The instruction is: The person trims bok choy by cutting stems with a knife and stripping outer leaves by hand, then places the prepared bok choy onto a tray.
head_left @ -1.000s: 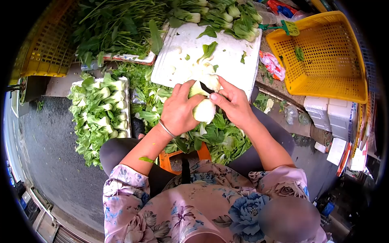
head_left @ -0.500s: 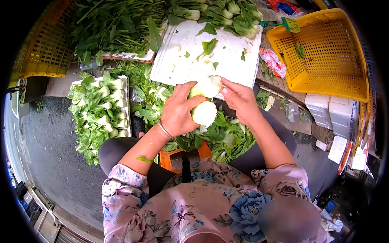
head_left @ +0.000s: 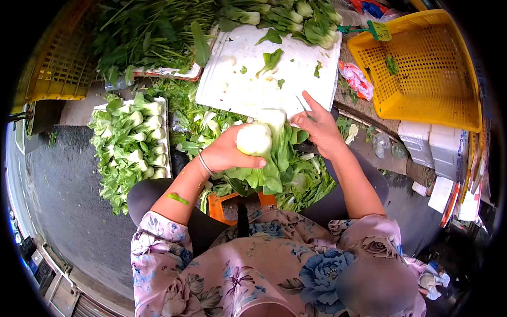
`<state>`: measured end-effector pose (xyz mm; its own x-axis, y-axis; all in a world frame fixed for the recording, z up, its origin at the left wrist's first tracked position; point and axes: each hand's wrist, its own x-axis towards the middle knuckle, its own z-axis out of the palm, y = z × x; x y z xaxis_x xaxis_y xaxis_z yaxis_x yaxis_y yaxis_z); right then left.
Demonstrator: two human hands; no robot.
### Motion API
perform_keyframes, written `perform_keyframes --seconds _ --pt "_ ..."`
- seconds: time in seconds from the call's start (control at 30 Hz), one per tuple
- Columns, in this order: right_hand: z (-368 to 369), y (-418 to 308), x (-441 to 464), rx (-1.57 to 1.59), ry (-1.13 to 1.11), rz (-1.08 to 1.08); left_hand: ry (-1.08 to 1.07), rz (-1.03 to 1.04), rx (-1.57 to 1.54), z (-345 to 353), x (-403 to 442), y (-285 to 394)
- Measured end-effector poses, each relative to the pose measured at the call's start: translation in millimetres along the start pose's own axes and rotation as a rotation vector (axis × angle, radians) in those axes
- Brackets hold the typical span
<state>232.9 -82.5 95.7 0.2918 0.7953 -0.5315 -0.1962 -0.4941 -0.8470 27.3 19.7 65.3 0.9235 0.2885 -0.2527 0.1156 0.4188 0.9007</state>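
Note:
My left hand (head_left: pixel 232 150) is wrapped round bok choy, with a round pale base (head_left: pixel 254 139) above the thumb. Another white stem (head_left: pixel 273 120) stands up beside it, and green leaves hang below. To the right, my right hand (head_left: pixel 319 128) is apart from the bok choy, its index finger raised. A thin blade, seen faintly near the fingers, looks like a small knife (head_left: pixel 302 104); its handle is hidden in the palm. Beyond both hands lies a white board (head_left: pixel 227 79) with loose leaves and trimmings on it.
At the left, a white tray (head_left: pixel 168 138) bears rows of bok choy. More bok choy (head_left: pixel 311 24) lies at the board's far edge, beside long leafy greens (head_left: pixel 153 37). A yellow basket (head_left: pixel 422 119) stands at the right. Loose leaves (head_left: pixel 306 185) lie below my hands, near an orange stool (head_left: pixel 216 207).
My left hand has turned the bok choy, so its leaves now hang towards me. My right hand has moved away to the right, and the index finger has lifted.

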Motion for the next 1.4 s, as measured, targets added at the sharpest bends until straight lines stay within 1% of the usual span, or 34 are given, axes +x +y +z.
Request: perform_keyframes --seconds 0.03,0.1,0.17,0.2,0.27,0.3,0.33,0.37,0.43,0.5,0.53,0.57,0.63,0.67,0.7,0.77,0.8,0.83,0.87,0.9,0.97,1.03,1.07,1.1,1.13,1.17,1.2,1.23,1.27,1.3,1.33,1.37,1.4 --pt "5.4 1.0 0.3 -0.066 0.03 -0.097 -0.022 -0.077 -0.111 0.2 -0.3 0.5" --pt "8.9 10.2 3.4 -0.102 0.043 -0.074 -0.036 -0.078 -0.13 1.4 1.1 -0.6" --pt "14.9 7.6 0.5 -0.133 -0.184 -0.01 -0.085 -0.135 -0.142 0.8 2.4 -4.6" --pt "13.9 13.6 3.5 -0.103 -0.186 -0.043 -0.085 -0.143 -0.145 1.1 2.6 -2.4" --pt "7.6 16.6 5.3 -0.145 -0.208 -0.008 -0.16 -0.186 -0.008 0.5 5.3 5.3" --pt "4.8 15.9 5.2 -0.192 -0.231 0.023 -0.163 -0.19 -0.011 -0.4 7.1 4.7" --pt "2.4 12.5 4.6 -0.224 -0.204 0.059 -0.187 -0.141 0.167 -2.0 8.6 3.8" --pt "-0.9 14.4 5.9 -0.233 -0.18 0.038 -0.211 -0.089 0.345 -3.5 10.0 2.9" --pt "-8.2 12.9 7.8 -0.243 -0.203 0.157 -0.191 -0.067 0.366 -4.2 10.7 1.8" --pt "-20.8 8.3 8.7 -0.475 -0.235 0.225 -0.161 -0.174 0.473 -8.7 9.7 8.6" --pt "-26.4 -0.9 6.0 -0.436 -0.278 0.325 -0.208 -0.2 0.546 -16.0 8.4 13.8" --pt "-29.0 2.1 7.3 -0.445 -0.275 0.313 -0.203 -0.188 0.553 -21.9 5.5 11.6" --pt "-33.0 8.0 7.9 -0.327 -0.104 0.25 -0.091 -0.306 0.215 -26.6 3.1 -0.2" --pt "-29.4 6.3 6.0 -0.323 -0.067 0.261 -0.049 -0.298 0.104 -23.6 2.9 -5.1" --pt "-28.9 14.3 9.3 -0.317 -0.107 0.209 -0.044 -0.275 0.066 -26.1 4.3 -18.6" --pt "-11.7 13.0 5.3 -0.353 -0.09 0.122 0.09 -0.247 -0.165 -16.1 6.1 -19.8" --pt "-3.9 16.1 4.1 -0.276 -0.082 0.091 0.099 -0.323 -0.36 -16.5 8.0 -28.4" --pt "2.7 21.4 3.3 -0.2 -0.076 0.061 0.043 -0.273 -0.387 -12.7 8.4 -24.2" --pt "7.4 24.9 3.1 -0.077 -0.115 0.052 0.017 -0.25 -0.497 -6.8 7.2 -19.0" --pt "10.7 22.4 2.1 -0.032 -0.116 0.083 -0.011 -0.225 -0.604 -0.5 6.9 -12.0" --pt "15.9 2.1 -4.0 -0.001 -0.091 0.213 -0.032 -0.186 -0.657 4.2 8.3 -12.5" --pt "5.1 -4.4 0.5 -0.004 -0.187 0.28 -0.072 -0.169 -0.922 2.8 9.2 -13.8" --pt "-5.8 -7.2 7.0 0.051 -0.19 0.302 -0.099 -0.163 -0.931 0.9 10.1 -12.4" --pt "-16.1 -9.7 17.7 0.107 -0.193 0.324 -0.016 -0.24 -0.911 -3.5 4.9 -16.5" --pt "-26.4 -11.2 39.6 0.002 -0.046 0.302 0.0 -0.293 -0.927 -10.4 3.1 -23.4" --pt "-47.7 -10.4 65.6 -0.073 0.05 0.225 0.017 -0.349 -0.944 -15.4 4.3 -28.9" --pt "-66.9 -11.9 96.0 -0.15 0.207 0.212 0.096 -0.282 -0.882 -14.0 7.4 -22.6" --pt "-92.2 -3.5 131.8 -0.04 0.363 0.167 0.177 -0.214 -0.82 -13.1 10.9 -16.3" --pt "-127.5 12.1 175.3 0.164 0.423 0.076 0.228 -0.238 -0.779 -19.8 14.8 -26.5" --pt "-144.9 5.9 199.1 0.327 0.486 0.1 0.236 -0.232 -0.776 -21.0 17.1 -26.1" --pt "-161.6 4.3 227.4 0.444 0.61 0.164 0.288 -0.166 -0.667 -21.2 19.4 -22.4" --pt "-176.8 3.3 252.0 0.542 0.688 0.205 0.338 -0.104 -0.556 -22.0 21.5 -17.3" --pt "-180.9 -1.4 262.7 0.615 0.686 0.155 0.338 -0.099 -0.528 -23.2 22.5 -10.5"
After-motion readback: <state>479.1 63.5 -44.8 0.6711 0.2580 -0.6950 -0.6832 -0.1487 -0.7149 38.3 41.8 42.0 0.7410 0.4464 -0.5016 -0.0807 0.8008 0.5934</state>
